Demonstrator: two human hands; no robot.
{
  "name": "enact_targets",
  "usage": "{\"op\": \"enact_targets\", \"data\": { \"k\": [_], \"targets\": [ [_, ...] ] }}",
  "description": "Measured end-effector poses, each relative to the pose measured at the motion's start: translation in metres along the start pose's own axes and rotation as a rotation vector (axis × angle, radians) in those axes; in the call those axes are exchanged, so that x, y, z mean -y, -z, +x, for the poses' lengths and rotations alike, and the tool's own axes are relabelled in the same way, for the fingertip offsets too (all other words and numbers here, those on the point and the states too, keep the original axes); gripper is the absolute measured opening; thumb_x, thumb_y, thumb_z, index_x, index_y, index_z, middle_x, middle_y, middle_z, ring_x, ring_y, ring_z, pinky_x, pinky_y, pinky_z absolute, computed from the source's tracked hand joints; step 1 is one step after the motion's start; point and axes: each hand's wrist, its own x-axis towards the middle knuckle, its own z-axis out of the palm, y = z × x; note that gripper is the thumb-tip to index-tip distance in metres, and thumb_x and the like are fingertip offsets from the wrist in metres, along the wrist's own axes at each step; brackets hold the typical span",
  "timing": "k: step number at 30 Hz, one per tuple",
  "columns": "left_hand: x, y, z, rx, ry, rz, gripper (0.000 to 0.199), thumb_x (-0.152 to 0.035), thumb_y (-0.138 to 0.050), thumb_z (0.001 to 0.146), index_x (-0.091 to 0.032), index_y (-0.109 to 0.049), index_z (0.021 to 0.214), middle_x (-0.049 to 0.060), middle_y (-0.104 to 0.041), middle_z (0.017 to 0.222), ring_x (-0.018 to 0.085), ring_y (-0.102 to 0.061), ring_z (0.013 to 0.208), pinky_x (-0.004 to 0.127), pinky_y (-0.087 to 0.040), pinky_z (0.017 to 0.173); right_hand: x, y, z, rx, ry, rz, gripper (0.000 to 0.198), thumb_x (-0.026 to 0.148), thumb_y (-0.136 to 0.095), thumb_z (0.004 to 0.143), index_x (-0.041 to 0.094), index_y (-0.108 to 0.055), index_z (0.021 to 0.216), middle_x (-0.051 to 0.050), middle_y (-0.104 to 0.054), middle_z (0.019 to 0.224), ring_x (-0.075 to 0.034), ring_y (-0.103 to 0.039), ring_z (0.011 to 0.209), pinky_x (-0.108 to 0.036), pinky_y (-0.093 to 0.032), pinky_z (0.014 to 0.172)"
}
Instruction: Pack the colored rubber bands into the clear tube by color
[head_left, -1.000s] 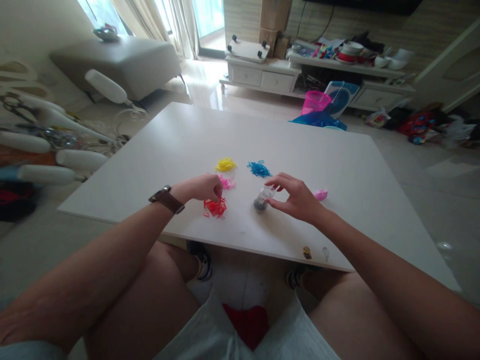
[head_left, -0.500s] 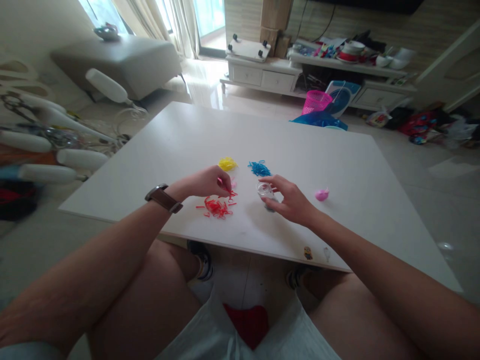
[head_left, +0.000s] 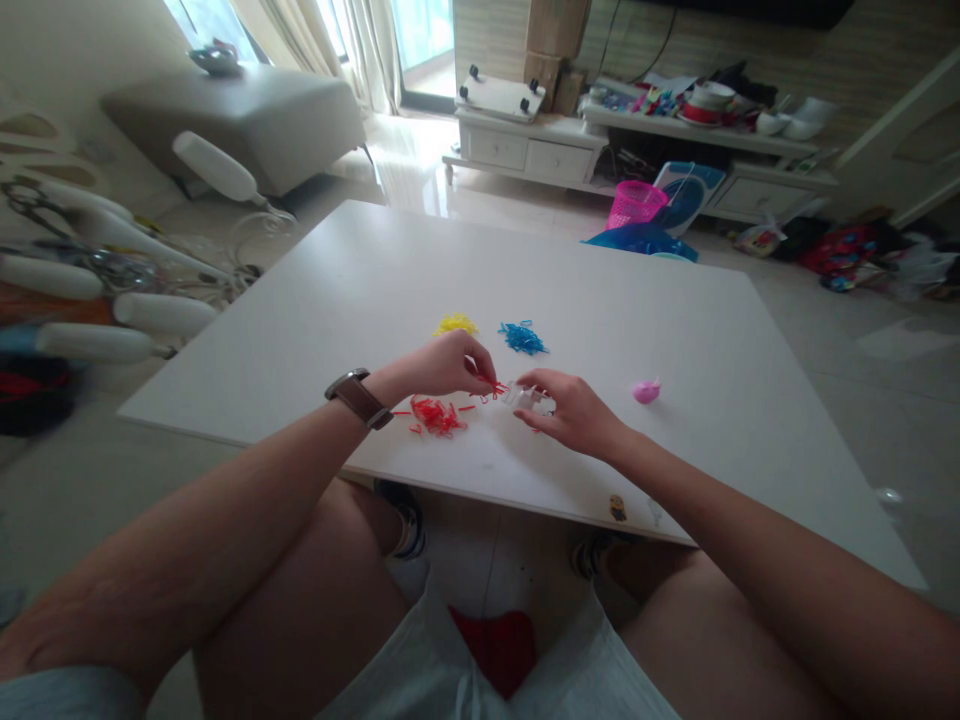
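Note:
My left hand (head_left: 466, 366), with a watch on its wrist, pinches a few red rubber bands (head_left: 492, 388) right at the mouth of a small clear jar (head_left: 525, 396). My right hand (head_left: 571, 408) is wrapped round that jar, which lies tilted on its side with its mouth toward my left hand. Below my left hand a loose pile of red rubber bands (head_left: 436, 416) is spread on the white table (head_left: 315, 330). Farther back are a yellow pile (head_left: 455, 323) and a blue pile of rubber bands (head_left: 523, 338).
A small pink object (head_left: 646, 391) lies to the right of my right hand. Near the table's front edge are a little yellow cartoon figure (head_left: 617, 508) and a small clear item (head_left: 655, 512). Beyond the table stands a pink basket (head_left: 634, 203).
My left hand has moved right from the red pile, carrying red bands to the jar. My right hand has tipped the jar from nearly upright toward the left.

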Motion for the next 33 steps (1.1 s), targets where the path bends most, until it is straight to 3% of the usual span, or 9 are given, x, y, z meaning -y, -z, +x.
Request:
{"op": "enact_targets", "data": {
  "k": [9,13,21,28,33],
  "targets": [
    [-0.006,-0.015,0.01,-0.028,-0.095,0.042,0.017,-0.029,-0.075,0.072,-0.015,-0.078,0.081,0.003,-0.072,0.069,0.014,-0.063,0.064,0.023,-0.045,0.057,0.002,0.001,0.0,-0.025,-0.018,-0.013,0.025,0.029,-0.069,0.084,0.021,-0.064,0.108,-0.006,-0.071,0.101,-0.021,-0.067,0.088,-0.034,-0.052,0.078],
    [-0.005,-0.02,0.014,-0.088,-0.083,-0.009,0.02,-0.03,-0.077,0.071,-0.013,-0.075,0.082,0.004,-0.072,0.07,0.014,-0.063,0.065,0.023,-0.044,0.055,0.001,0.002,-0.001,-0.047,-0.033,0.01,0.023,0.029,-0.07,0.084,0.021,-0.065,0.105,-0.005,-0.072,0.101,-0.021,-0.067,0.088,-0.033,-0.052,0.078],
    [-0.01,-0.021,0.013,-0.125,-0.067,-0.079,0.019,-0.032,-0.073,0.078,-0.016,-0.08,0.084,0.007,-0.076,0.083,0.018,-0.068,0.078,0.027,-0.051,0.068,-0.001,0.004,0.0,-0.134,-0.096,0.076,0.024,0.032,-0.073,0.082,0.023,-0.067,0.103,-0.005,-0.073,0.098,-0.02,-0.069,0.085,-0.035,-0.055,0.078],
    [-0.014,-0.031,0.014,-0.229,0.007,-0.195,0.02,-0.033,-0.076,0.074,-0.014,-0.076,0.081,0.006,-0.074,0.073,0.015,-0.065,0.069,0.026,-0.05,0.062,0.003,0.006,0.002,-0.136,-0.117,0.115,0.024,0.033,-0.073,0.082,0.023,-0.067,0.103,-0.004,-0.074,0.097,-0.019,-0.069,0.083,-0.035,-0.057,0.079],
    [-0.018,-0.036,0.015,-0.236,0.018,-0.318,0.018,-0.028,-0.074,0.076,-0.012,-0.073,0.084,0.005,-0.072,0.072,0.014,-0.065,0.068,0.026,-0.053,0.064,0.001,0.005,0.002,-0.146,-0.133,0.132,0.026,0.034,-0.074,0.081,0.023,-0.067,0.104,-0.004,-0.074,0.098,-0.019,-0.07,0.082,-0.035,-0.057,0.077]
  ]
}}
